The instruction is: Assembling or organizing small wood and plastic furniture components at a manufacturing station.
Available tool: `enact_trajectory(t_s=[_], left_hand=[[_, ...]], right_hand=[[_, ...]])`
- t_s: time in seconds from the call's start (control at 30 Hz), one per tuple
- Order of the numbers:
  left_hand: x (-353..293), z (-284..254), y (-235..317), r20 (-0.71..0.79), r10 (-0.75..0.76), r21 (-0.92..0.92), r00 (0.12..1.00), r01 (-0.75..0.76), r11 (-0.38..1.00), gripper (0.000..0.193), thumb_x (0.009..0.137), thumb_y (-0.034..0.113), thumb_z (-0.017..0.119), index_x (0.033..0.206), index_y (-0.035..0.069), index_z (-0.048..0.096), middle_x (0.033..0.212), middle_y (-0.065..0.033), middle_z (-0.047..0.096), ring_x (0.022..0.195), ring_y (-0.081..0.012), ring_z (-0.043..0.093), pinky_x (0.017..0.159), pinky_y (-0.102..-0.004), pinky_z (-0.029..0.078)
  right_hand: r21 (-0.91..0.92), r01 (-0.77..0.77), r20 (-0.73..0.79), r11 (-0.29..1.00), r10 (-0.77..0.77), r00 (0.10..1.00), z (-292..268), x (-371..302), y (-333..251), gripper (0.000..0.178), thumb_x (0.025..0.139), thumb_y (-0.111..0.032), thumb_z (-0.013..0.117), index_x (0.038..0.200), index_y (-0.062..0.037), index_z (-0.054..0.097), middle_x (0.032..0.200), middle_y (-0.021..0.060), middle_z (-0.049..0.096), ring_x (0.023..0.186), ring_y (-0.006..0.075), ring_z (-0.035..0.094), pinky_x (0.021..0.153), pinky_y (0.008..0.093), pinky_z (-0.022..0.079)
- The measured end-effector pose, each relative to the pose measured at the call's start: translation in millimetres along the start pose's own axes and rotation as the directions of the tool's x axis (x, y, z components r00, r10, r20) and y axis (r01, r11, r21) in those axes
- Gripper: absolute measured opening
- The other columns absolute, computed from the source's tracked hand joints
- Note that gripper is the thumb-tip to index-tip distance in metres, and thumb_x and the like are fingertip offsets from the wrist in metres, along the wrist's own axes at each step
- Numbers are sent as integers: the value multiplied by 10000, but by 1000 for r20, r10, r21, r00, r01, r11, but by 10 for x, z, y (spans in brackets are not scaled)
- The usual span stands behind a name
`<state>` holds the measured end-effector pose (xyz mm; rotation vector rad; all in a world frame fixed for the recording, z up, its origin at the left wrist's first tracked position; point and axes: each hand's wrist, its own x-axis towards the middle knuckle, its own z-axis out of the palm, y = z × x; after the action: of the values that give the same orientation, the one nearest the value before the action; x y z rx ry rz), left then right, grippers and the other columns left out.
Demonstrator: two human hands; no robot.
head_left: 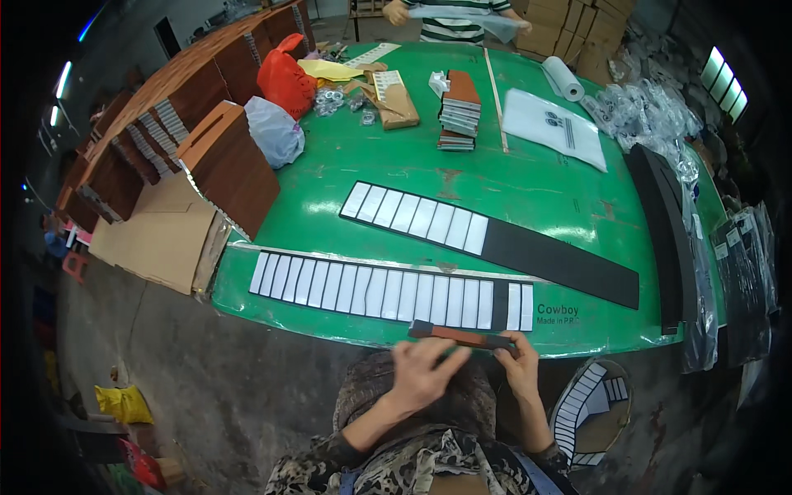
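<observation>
Above my lap, at the near edge of the green table, is a narrow brown piece with dark edges [459, 336]. My right hand [520, 365] pinches its right end between thumb and fingers. The curled fingers of my left hand [419, 375] meet its lower edge left of the middle; their exact hold is partly hidden. Just beyond lies a long black strip lined with white rectangles [371, 290], with one bare black gap toward its right end. Behind it rests a second black strip [561, 260], slanted, with white rectangles only on its left half.
A stack of brown pieces [459, 111] stands farther back on the green table [313, 198]. Large brown panels [231, 169], a red bag [286, 78] and cardboard [157, 235] are at left. Dark boards [660, 239] and plastic wrap [652, 111] line the right. Another person [452, 29] stands across.
</observation>
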<state>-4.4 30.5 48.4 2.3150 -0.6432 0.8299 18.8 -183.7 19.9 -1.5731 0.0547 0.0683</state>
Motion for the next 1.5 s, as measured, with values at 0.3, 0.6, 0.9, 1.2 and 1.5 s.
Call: enact_trajectory(t_s=[0.3, 0.6, 0.9, 1.2, 1.5], left_hand=[[246, -421, -354, 319, -550, -548, 772, 624, 557, 300, 812, 45, 666, 1103, -9, 615, 1005, -102, 634, 917, -191, 609, 781, -290, 474], [976, -99, -841, 293, -765, -806, 573, 579, 125, 293, 888, 106, 625, 1141, -37, 588, 1022, -65, 640, 867, -101, 568, 797, -232, 462], [1209, -373, -1480, 184, -662, -677, 727, 582, 451, 270, 887, 50, 539, 1148, -2, 580, 1143, -134, 557, 1036, -220, 547, 850, -305, 453], [589, -1058, -1753, 12, -811, -467, 585, 720, 513, 183, 843, -16, 565, 1013, -2, 635, 996, -134, 625, 921, -249, 592, 806, -314, 456], [1379, -2361, -2553, -549, -287, 536, 785, 594, 600, 382, 808, 53, 639, 1180, 18, 560, 1202, -177, 542, 1122, -317, 517, 916, -401, 437]], right_hand=[[-173, 229, 203, 958, -193, 960, 466, 656, -1183, 217, 772, 57, 618, 985, 21, 628, 916, 49, 577, 833, 121, 573, 736, 251, 472], [-26, 54, 229, 998, -46, 972, 1025, 1168, -1114, 696, 835, 9, 634, 1412, 6, 244, 1306, 169, 428, 1103, 204, 506, 873, 302, 471], [-212, 305, -66, 928, -325, 943, 923, 3468, -1829, 370, 920, -90, 534, 1268, 38, 525, 1138, 76, 602, 991, 133, 551, 887, 267, 427], [-646, 215, -11, 732, -290, 957, 777, 5328, -1645, 343, 816, -209, 595, 1096, -28, 675, 798, 32, 656, 691, 108, 562, 617, 290, 438], [-586, 393, -77, 709, -532, 844, 406, 5196, -1409, 307, 919, -136, 516, 1184, -15, 610, 1145, 107, 637, 1056, 185, 584, 927, 293, 414]])
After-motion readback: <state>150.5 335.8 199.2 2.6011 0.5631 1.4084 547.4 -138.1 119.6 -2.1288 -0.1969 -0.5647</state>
